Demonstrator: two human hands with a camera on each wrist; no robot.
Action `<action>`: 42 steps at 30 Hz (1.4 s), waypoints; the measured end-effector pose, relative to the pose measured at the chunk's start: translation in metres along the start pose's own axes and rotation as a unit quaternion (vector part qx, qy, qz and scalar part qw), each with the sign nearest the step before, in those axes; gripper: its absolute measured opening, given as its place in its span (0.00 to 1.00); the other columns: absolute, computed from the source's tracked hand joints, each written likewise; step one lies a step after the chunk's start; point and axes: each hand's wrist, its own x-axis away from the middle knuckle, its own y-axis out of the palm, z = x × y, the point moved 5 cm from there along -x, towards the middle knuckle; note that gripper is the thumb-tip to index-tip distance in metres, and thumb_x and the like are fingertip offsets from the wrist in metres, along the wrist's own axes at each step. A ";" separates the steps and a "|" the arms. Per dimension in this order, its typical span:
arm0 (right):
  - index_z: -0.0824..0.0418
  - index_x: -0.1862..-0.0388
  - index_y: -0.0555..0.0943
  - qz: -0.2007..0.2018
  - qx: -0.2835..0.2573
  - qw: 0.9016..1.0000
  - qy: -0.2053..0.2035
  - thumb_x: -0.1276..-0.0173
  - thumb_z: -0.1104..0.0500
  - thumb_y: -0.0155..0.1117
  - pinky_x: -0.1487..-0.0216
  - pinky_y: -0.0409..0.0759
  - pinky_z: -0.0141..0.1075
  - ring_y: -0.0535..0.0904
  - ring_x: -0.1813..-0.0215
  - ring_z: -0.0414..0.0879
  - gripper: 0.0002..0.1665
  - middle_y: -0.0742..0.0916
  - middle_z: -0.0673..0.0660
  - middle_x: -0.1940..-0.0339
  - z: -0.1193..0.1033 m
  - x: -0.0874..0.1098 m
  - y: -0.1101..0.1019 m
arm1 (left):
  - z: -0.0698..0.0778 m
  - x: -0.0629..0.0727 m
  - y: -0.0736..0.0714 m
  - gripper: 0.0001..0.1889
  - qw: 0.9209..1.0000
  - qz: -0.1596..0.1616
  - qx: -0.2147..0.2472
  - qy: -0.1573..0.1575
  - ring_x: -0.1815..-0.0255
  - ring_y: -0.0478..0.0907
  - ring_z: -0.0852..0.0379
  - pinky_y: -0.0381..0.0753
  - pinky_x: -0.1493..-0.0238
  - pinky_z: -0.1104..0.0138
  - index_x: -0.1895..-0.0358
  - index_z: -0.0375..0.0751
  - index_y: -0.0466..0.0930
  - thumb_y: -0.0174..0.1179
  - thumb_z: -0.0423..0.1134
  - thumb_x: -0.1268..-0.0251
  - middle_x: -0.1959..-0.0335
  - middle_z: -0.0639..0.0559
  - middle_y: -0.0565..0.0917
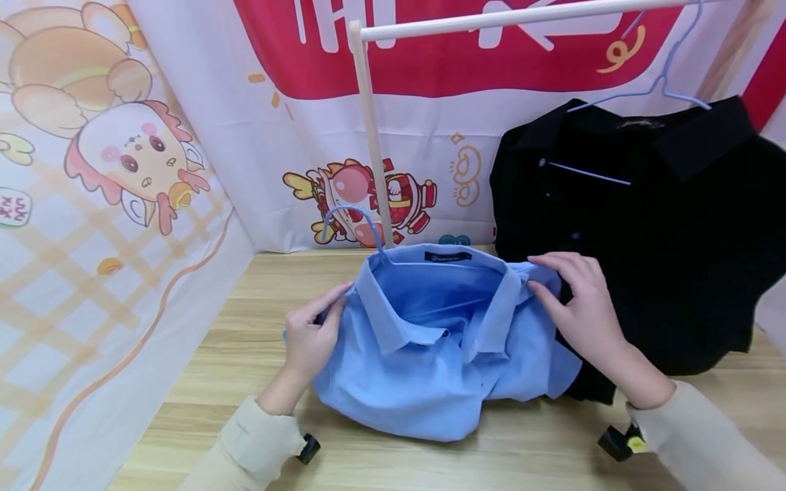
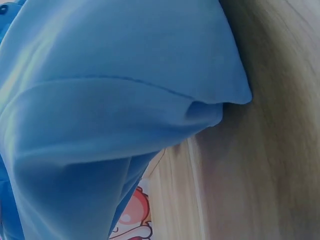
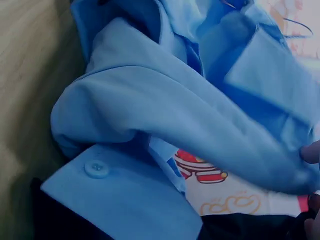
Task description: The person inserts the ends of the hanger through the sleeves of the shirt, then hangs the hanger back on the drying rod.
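A light blue collared shirt [image 1: 417, 395] stands bunched on the table, its neck opening facing up. Inside its collar lies a blue wire hanger [image 1: 351, 209], the hook rising at the left of the neck. My left hand [image 1: 312, 337] pinches the shirt's left shoulder between thumb and fingers. On the other side, my right hand [image 1: 583, 300] pinches the right shoulder beside the collar. The left wrist view is filled by shirt cloth [image 2: 110, 120], and that hand is out of sight. A buttoned cuff [image 3: 115, 187] and fingertips [image 3: 311, 152] appear in the right wrist view.
A black shirt [image 1: 651, 245] hangs at the right on another blue hanger [image 1: 662, 85]. Behind the blue shirt stands a white rack [image 1: 491, 20] with an upper rail. The wooden table [image 1: 227, 389] meets a printed cloth backdrop [image 1: 295, 129] at the back and left.
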 end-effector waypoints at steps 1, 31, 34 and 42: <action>0.69 0.44 0.82 0.003 -0.006 1.000 0.012 0.41 0.77 0.74 0.44 0.67 0.33 0.76 0.48 0.49 0.25 0.85 0.64 0.48 0.003 0.001 -0.001 | -0.001 0.000 -0.001 0.15 1.000 0.006 -0.002 -0.006 0.53 0.87 0.58 0.82 0.49 0.73 0.54 0.29 0.89 0.66 0.15 0.42 0.58 0.39 0.89; 0.66 0.67 0.88 0.042 -0.037 0.997 -0.045 0.46 0.75 0.78 0.56 0.70 0.26 0.77 0.66 0.42 0.10 0.88 0.56 0.70 -0.013 0.023 0.006 | -0.007 0.003 0.007 0.15 0.993 0.026 -0.006 -0.117 0.51 0.87 0.42 0.81 0.48 0.73 0.52 0.31 0.89 0.64 0.16 0.38 0.55 0.39 0.89; 0.65 0.66 0.88 0.023 -0.008 0.997 -0.070 0.41 0.68 0.79 0.58 0.70 0.30 0.77 0.69 0.45 0.06 0.88 0.55 0.70 -0.015 0.025 0.005 | -0.007 0.004 0.007 0.15 0.993 0.022 -0.006 -0.116 0.51 0.86 0.42 0.81 0.48 0.73 0.51 0.32 0.89 0.64 0.17 0.37 0.55 0.39 0.89; 0.65 0.57 0.85 -0.004 0.029 0.997 -0.075 0.26 0.41 0.65 0.58 0.64 0.37 0.74 0.64 0.48 0.26 0.84 0.58 0.61 -0.014 0.013 -0.011 | -0.004 0.000 0.008 0.15 0.999 0.014 -0.015 -0.037 0.53 0.88 0.48 0.81 0.49 0.72 0.52 0.31 0.89 0.65 0.15 0.41 0.57 0.37 0.89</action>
